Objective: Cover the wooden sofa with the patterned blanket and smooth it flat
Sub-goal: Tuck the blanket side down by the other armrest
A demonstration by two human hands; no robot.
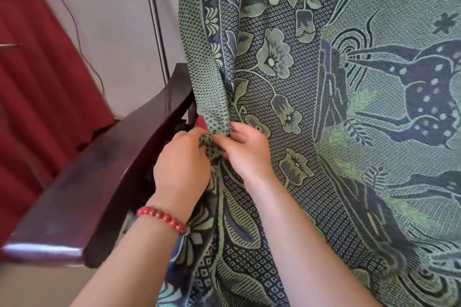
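Two hands bunch one patterned blanket [324,82] beside the one visible arm of the wooden sofa [99,182].
The left hand [183,164] and right hand [245,149] each pinch the same gathered fold; one red bracelet [163,217] circles the left wrist.

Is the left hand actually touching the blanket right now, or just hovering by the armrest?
Touching. The head view shows the left hand gripping a bunched fold of the blanket, right beside the wooden armrest.
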